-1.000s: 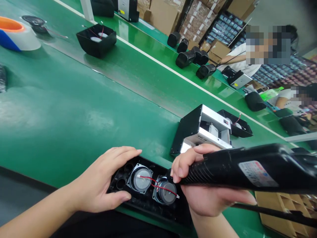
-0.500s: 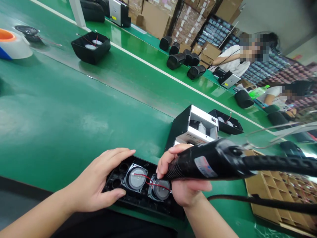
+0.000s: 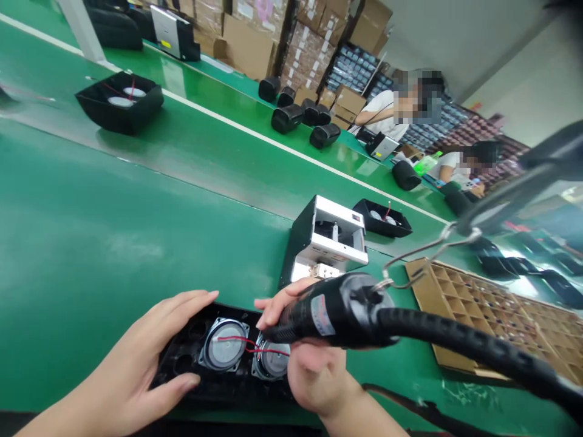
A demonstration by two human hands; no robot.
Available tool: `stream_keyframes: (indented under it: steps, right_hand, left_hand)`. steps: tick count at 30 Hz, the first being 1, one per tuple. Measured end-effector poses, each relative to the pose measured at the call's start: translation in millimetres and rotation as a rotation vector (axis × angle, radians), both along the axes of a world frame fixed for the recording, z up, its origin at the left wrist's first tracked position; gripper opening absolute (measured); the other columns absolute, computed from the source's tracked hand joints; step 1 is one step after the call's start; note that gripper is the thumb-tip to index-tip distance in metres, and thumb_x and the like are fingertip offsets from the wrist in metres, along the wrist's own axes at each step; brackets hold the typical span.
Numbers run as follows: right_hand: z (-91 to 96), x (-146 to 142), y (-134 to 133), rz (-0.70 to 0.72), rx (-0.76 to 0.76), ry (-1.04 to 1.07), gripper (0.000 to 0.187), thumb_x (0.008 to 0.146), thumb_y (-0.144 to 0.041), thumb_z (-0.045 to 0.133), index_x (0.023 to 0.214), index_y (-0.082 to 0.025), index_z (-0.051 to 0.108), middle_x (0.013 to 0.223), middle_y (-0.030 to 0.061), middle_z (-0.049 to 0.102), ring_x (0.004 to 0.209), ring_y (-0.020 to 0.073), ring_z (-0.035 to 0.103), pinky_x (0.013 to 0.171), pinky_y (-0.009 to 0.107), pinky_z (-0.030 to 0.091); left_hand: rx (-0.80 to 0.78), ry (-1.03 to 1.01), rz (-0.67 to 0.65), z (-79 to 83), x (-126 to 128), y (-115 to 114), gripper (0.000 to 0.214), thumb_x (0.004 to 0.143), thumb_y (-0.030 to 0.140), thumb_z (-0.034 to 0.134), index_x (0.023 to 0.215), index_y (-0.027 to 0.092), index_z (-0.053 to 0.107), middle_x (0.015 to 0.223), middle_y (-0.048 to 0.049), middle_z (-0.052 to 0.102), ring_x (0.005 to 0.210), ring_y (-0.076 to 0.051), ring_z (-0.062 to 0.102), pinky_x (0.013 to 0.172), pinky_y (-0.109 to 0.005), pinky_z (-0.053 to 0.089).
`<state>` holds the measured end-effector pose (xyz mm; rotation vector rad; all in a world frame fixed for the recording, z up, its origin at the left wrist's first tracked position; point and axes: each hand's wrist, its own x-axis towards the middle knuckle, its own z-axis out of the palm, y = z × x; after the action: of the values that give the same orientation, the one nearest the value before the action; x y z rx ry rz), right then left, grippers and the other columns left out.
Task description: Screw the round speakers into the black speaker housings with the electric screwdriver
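Observation:
A black speaker housing (image 3: 228,391) lies in front of me with its inside facing up. Two round speaker drivers (image 3: 225,346) with square metal frames sit in it, and red wires run across them. My left hand (image 3: 141,358) clasps the housing's left end, thumb on the near side and fingers on the far side. Wrapped round a black electric screwdriver (image 3: 314,315) is my right hand (image 3: 314,373). The screwdriver leans over the right-hand driver; its tip is hidden. A thick black cable (image 3: 437,331) and a metal hanging hook (image 3: 419,261) are attached to its top end.
A black-and-white screw feeder (image 3: 328,243) stands just beyond my right hand. A cardboard tray with dividers (image 3: 423,291) is to the right. Other open housings (image 3: 121,112) sit on the green bench farther off. Two people (image 3: 382,112) work across the bench.
The view has shifted, so most things appear farther left. The screwdriver stays over the right-hand driver, and my left hand keeps its hold on the housing.

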<state>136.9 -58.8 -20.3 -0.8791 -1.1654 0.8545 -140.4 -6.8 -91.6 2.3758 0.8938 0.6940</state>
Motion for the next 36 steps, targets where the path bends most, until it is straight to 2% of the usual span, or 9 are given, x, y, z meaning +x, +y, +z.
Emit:
stream_keyframes:
  steps: [2, 5, 8, 11, 14, 19, 26, 32, 36]
  right_hand:
    - [6.7, -2, 1, -0.041, 0.019, 0.028, 0.062, 0.091, -0.081, 0.082, 0.126, -0.032, 0.07, 0.09, 0.0002, 0.077, 0.072, 0.0214, 0.074, 0.08, 0.045, 0.072]
    - [39.3, 7, 4, -0.133, 0.083, 0.135, 0.067, 0.091, -0.091, 0.073, 0.125, -0.033, 0.071, 0.076, -0.0059, 0.073, 0.053, 0.016, 0.065, 0.052, 0.031, 0.06]
    - [81.8, 32, 12, -0.325, 0.153, 0.183, 0.066, 0.094, -0.089, 0.072, 0.12, -0.028, 0.075, 0.063, -0.0066, 0.071, 0.046, 0.016, 0.06, 0.048, 0.031, 0.057]
    - [101.4, 60, 28, -0.451, 0.241, 0.088, 0.067, 0.089, -0.088, 0.078, 0.111, -0.026, 0.074, 0.061, -0.0066, 0.07, 0.046, 0.0162, 0.059, 0.047, 0.03, 0.054]
    - [92.9, 74, 42, -0.427, 0.282, 0.008, 0.065, 0.087, -0.088, 0.079, 0.106, -0.026, 0.073, 0.062, -0.0067, 0.069, 0.045, 0.0169, 0.058, 0.044, 0.031, 0.049]
    - [73.1, 75, 47, -0.335, 0.181, 0.022, 0.06, 0.086, -0.084, 0.084, 0.108, -0.029, 0.073, 0.068, -0.0045, 0.07, 0.05, 0.0181, 0.061, 0.048, 0.033, 0.048]
    - [73.0, 81, 51, -0.34, 0.191, -0.041, 0.063, 0.089, -0.088, 0.077, 0.11, -0.029, 0.072, 0.066, -0.0049, 0.068, 0.047, 0.0183, 0.06, 0.044, 0.034, 0.047]
    - [71.2, 72, 45, -0.364, 0.221, -0.075, 0.066, 0.088, -0.09, 0.077, 0.114, -0.029, 0.074, 0.064, -0.0059, 0.068, 0.044, 0.0189, 0.057, 0.045, 0.036, 0.043]
    - [70.1, 73, 46, -0.313, 0.167, -0.06, 0.069, 0.091, -0.089, 0.075, 0.124, -0.029, 0.074, 0.065, -0.0051, 0.068, 0.046, 0.0187, 0.057, 0.046, 0.036, 0.043]
  left_hand:
    - [0.008, -0.003, 0.032, -5.7, -1, -1, 0.08, 0.105, 0.066, 0.063, 0.178, 0.043, 0.036, 0.174, -0.0042, 0.06, 0.154, -0.036, 0.065, 0.126, -0.046, 0.059]
    - [-0.016, -0.028, 0.131, -11.3, 2, -7, 0.076, 0.106, 0.069, 0.058, 0.175, 0.042, 0.041, 0.174, -0.0041, 0.061, 0.156, -0.037, 0.063, 0.131, -0.047, 0.054]
    - [-0.033, -0.045, 0.157, -10.8, 6, -13, 0.075, 0.105, 0.067, 0.057, 0.174, 0.042, 0.044, 0.173, -0.0049, 0.062, 0.155, -0.039, 0.063, 0.132, -0.05, 0.052]
    - [-0.071, -0.039, 0.17, -8.3, 9, -15, 0.073, 0.103, 0.066, 0.053, 0.173, 0.046, 0.041, 0.175, -0.0011, 0.06, 0.155, -0.042, 0.062, 0.132, -0.054, 0.051]
    - [-0.089, -0.036, 0.197, -9.2, 9, -14, 0.074, 0.101, 0.066, 0.051, 0.172, 0.051, 0.038, 0.174, 0.002, 0.06, 0.155, -0.044, 0.062, 0.13, -0.058, 0.052]
    - [-0.093, -0.039, 0.199, -11.2, 9, -16, 0.072, 0.102, 0.068, 0.049, 0.172, 0.051, 0.038, 0.175, 0.0037, 0.059, 0.156, -0.044, 0.06, 0.132, -0.057, 0.049]
    - [-0.132, -0.041, 0.187, -6.3, 10, -17, 0.072, 0.104, 0.072, 0.046, 0.172, 0.047, 0.038, 0.177, 0.0022, 0.056, 0.158, -0.043, 0.056, 0.134, -0.054, 0.044]
    - [-0.116, -0.044, 0.183, -4.2, 12, -16, 0.074, 0.101, 0.069, 0.052, 0.171, 0.05, 0.04, 0.174, 0.0008, 0.06, 0.153, -0.045, 0.061, 0.131, -0.059, 0.049]
    - [-0.107, -0.046, 0.175, 0.2, 11, -13, 0.071, 0.105, 0.07, 0.049, 0.172, 0.048, 0.04, 0.176, 0.0018, 0.059, 0.157, -0.04, 0.06, 0.134, -0.049, 0.047]
